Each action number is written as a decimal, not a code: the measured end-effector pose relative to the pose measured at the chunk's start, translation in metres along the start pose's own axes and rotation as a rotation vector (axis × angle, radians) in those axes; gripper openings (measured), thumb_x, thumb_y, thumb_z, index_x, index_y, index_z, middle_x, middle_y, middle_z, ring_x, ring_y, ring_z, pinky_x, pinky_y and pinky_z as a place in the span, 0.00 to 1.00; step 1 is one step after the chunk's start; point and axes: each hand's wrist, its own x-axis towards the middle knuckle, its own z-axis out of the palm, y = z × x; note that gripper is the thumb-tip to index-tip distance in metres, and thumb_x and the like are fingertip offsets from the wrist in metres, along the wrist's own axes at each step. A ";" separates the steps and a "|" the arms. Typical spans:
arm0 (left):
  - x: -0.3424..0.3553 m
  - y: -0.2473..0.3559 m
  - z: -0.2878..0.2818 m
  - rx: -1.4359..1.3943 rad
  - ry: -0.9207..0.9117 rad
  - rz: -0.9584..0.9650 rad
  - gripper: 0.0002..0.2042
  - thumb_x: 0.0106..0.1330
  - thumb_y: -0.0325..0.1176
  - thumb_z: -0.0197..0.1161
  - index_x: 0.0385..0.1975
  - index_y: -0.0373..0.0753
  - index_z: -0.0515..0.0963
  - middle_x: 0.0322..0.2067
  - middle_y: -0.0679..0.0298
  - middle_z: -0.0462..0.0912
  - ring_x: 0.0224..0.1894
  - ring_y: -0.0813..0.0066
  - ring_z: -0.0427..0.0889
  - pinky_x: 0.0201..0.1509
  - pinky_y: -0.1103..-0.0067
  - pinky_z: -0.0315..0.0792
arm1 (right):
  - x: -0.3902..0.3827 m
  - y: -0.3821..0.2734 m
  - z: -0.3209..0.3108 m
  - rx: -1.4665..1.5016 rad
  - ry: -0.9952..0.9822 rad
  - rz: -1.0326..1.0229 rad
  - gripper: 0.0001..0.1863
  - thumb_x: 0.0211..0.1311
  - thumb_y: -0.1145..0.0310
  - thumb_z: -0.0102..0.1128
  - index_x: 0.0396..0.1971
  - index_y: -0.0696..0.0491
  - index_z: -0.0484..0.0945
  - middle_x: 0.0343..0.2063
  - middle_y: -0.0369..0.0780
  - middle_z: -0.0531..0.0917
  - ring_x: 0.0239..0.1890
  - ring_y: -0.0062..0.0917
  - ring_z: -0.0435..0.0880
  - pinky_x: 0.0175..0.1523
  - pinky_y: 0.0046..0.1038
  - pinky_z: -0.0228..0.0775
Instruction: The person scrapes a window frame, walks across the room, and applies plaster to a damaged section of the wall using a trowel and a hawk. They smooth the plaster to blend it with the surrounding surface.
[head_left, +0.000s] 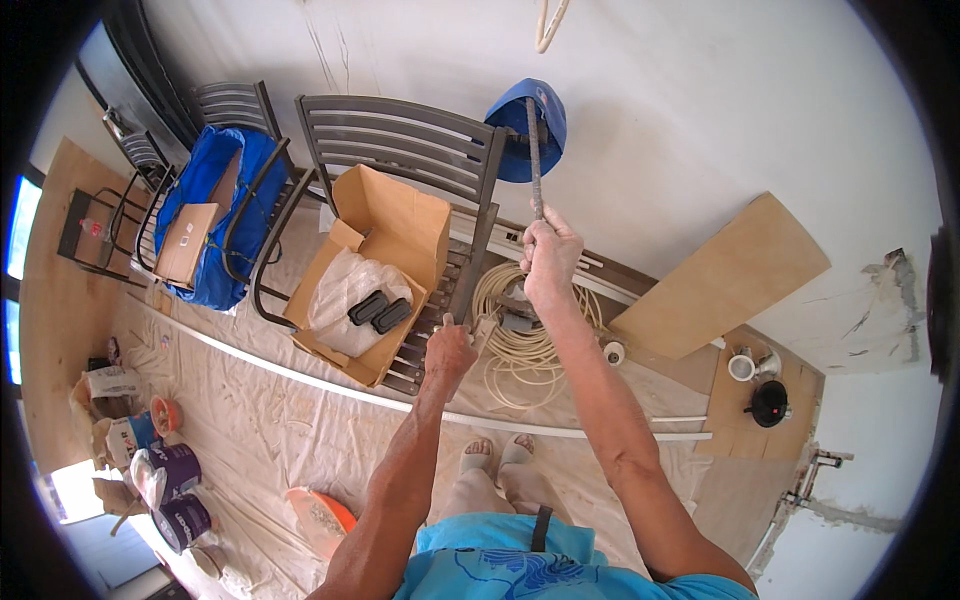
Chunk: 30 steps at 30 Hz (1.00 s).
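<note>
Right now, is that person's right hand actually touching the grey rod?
Touching. The head view shows the right hand closed around one end of the grey rod.

Rod [535,165]: slim, dark grey, rough-looking; it ran straight up from the right hand [552,250], which gripped its near end.
Blue shell [553,106]: rounded, hollow, open side facing the wearer; it sat around the rod's far end, how they met being unclear.
</note>
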 end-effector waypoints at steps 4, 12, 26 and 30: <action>-0.001 0.003 -0.001 -0.014 0.003 -0.013 0.14 0.50 0.28 0.63 0.38 0.36 0.85 0.38 0.43 0.83 0.44 0.46 0.84 0.51 0.60 0.78 | -0.019 0.010 0.006 -0.043 -0.028 -0.026 0.21 0.63 0.79 0.49 0.55 0.62 0.78 0.17 0.30 0.69 0.12 0.10 0.59 0.14 0.16 0.50; 0.004 -0.003 0.005 0.011 -0.022 -0.014 0.13 0.55 0.34 0.67 0.40 0.38 0.85 0.43 0.43 0.80 0.45 0.45 0.84 0.50 0.59 0.78 | -0.059 0.045 -0.004 -0.177 -0.110 -0.148 0.27 0.56 0.78 0.47 0.58 0.61 0.79 0.18 0.27 0.67 0.19 0.10 0.61 0.22 0.17 0.51; 0.001 -0.006 0.011 0.044 0.076 0.066 0.13 0.62 0.42 0.64 0.40 0.42 0.86 0.38 0.45 0.84 0.43 0.47 0.85 0.49 0.59 0.79 | -0.055 0.077 -0.054 -0.277 -0.093 -0.077 0.29 0.56 0.78 0.49 0.61 0.62 0.75 0.17 0.28 0.69 0.14 0.09 0.59 0.17 0.16 0.51; 0.004 -0.012 0.011 0.054 0.011 0.056 0.13 0.61 0.40 0.65 0.41 0.42 0.86 0.41 0.44 0.81 0.43 0.47 0.85 0.48 0.59 0.79 | -0.055 0.070 -0.055 -0.240 -0.127 0.038 0.28 0.58 0.78 0.49 0.61 0.60 0.75 0.18 0.29 0.70 0.12 0.09 0.59 0.15 0.16 0.50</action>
